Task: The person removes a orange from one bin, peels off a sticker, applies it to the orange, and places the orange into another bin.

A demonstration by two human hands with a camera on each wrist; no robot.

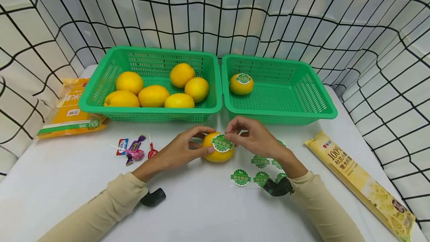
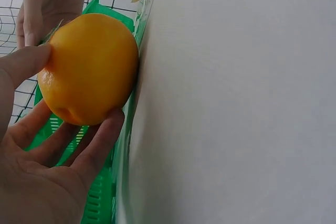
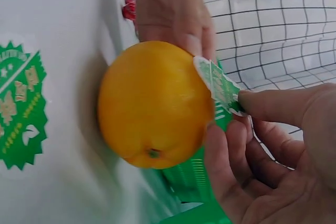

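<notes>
An orange (image 1: 217, 157) rests on the white table, gripped from its left side by my left hand (image 1: 188, 145). In the left wrist view, the thumb is on top of the orange (image 2: 92, 72) and the fingertips curl beneath. A green and white round sticker (image 1: 222, 143) lies against its upper face. My right hand (image 1: 253, 137) pinches the sticker's right edge between thumb and finger. The right wrist view has that sticker (image 3: 219, 85) standing partly off the peel, its far edge touching near the left thumb. A sheet of similar stickers (image 1: 240, 177) lies under the right forearm.
Behind, a green basket (image 1: 151, 116) holds several oranges; the green basket (image 1: 268, 102) at right holds one stickered orange (image 1: 242, 84). Candies (image 1: 135, 154) and a yellow-orange bag (image 1: 72, 109) lie left, a pasta packet (image 1: 361, 184) right. Black wire mesh (image 1: 221, 8) surrounds the table.
</notes>
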